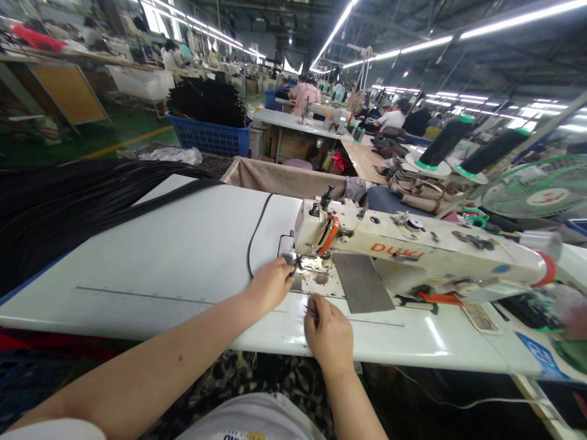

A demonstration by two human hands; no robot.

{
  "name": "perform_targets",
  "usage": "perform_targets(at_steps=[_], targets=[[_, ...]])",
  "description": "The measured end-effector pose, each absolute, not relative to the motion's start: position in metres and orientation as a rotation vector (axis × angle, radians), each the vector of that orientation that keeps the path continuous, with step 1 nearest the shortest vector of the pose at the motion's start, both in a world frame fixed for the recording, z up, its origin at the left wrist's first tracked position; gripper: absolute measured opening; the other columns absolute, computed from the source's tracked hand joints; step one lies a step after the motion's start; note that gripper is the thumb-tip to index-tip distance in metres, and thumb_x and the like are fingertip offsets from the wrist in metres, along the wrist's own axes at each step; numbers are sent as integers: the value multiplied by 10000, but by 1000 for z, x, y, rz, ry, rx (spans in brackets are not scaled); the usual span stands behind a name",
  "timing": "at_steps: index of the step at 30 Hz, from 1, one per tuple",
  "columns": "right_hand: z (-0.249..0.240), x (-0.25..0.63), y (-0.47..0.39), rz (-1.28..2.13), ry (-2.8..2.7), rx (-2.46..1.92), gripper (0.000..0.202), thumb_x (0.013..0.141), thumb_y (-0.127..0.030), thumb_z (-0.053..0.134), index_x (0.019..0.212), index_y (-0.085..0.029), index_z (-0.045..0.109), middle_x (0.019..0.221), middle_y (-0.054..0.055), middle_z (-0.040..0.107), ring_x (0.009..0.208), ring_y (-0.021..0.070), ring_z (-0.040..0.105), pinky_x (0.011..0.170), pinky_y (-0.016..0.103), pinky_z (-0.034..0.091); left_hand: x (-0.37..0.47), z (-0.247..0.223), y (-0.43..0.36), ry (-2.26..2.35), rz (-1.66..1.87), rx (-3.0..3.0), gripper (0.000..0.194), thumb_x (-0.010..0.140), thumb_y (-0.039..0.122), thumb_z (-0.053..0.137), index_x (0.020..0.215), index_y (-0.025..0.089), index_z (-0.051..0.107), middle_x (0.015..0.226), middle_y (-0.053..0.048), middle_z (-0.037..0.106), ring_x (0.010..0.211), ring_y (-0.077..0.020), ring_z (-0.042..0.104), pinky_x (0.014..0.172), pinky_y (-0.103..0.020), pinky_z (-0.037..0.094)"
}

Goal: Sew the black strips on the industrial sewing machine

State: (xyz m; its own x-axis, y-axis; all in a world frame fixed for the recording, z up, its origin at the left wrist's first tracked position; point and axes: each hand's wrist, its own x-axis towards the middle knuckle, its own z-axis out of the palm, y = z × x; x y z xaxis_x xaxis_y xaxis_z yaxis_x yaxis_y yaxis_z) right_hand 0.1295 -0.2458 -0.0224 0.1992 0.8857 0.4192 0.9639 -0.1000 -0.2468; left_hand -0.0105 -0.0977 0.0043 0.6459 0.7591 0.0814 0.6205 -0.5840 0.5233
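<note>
Fingers (285,267) beside sewing machine (413,247).

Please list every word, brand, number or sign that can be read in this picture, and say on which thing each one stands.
"DUKI", in orange letters, as far as it reads: on the arm of the sewing machine.
Red mark at the hub of the green fan: too small to read.
Blue label at the right of the white table: too blurred to read.
Print on the white garment at the bottom edge: cut off, unreadable.
Ruler line on the table: no numbers legible.
</note>
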Motion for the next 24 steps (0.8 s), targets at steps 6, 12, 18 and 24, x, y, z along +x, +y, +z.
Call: perform_targets(at_steps=[6,12,18,24], targets=[[-24,130,-247,-174,-1695,-1998,314,833,-110,521,1116,-184,638,877,46,708,801,227,645,737,317,427,2,19,-121,1118,246,2369,291,976,276,505,1177,123,652,1162,-132,623,1030,-235,671,995,-341,518],[-30,134,-250,-103,-1633,-1926,338,837,-115,505,1140,-178,640,899,62,723,813,231,659,753,312,455,3,28,-135,1133,62,2360,538,901,135,492,1435,74,467,1353,-203,565,1174,-276,655,1042,-348,502],[-23,140,-260,118,-1560,-1731,224,974,-199,485,1111,-202,661,934,44,734,821,195,667,762,286,474,-9,37,-148,1021,-116,2411,693,878,164,622,1507,42,360,1483,-245,462,1213,-310,643,1044,-361,512],[-17,145,-300,468,-1142,-1566,249,993,-396,590,961,-207,749,891,50,725,841,195,656,785,292,488,-15,45,-155,991,-113,2521,514,847,275,762,1283,111,546,1330,-171,542,1083,-298,687,939,-380,565]])
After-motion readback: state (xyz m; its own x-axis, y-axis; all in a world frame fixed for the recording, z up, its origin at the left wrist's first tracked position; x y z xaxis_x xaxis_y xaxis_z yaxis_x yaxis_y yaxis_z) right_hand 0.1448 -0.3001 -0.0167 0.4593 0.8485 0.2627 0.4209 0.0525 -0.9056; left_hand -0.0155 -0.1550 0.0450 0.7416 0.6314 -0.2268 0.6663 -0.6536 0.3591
